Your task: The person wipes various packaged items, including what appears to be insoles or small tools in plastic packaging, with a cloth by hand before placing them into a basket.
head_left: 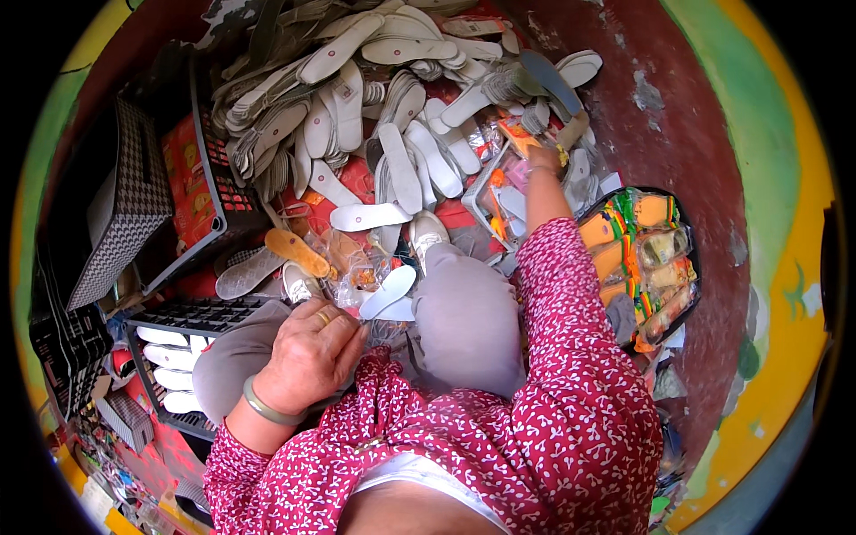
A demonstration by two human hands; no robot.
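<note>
My left hand (309, 355), with a ring and a bangle, is closed above my lap, fingers curled and pressed together. What it holds, if anything, is hidden. Just past its fingertips is a pair of pale blue-white insoles (390, 292); I cannot tell whether they touch the hand. My right arm stretches forward to the right. My right hand (546, 159) is over a light-coloured basket (482, 207) of colourful packets, beside an orange packet (519, 135). Its fingers are too small and unclear to read. An orange insole (300, 253) lies near my left shoe.
A large heap of grey-white insoles (334, 107) covers the floor ahead. At right stands a dark tray (682, 308) of wrapped orange insoles. To the left are a black crate (209, 234) and, nearer, another crate (192, 314) with white rolled pieces. A red-brown wall (687, 152) rises at right.
</note>
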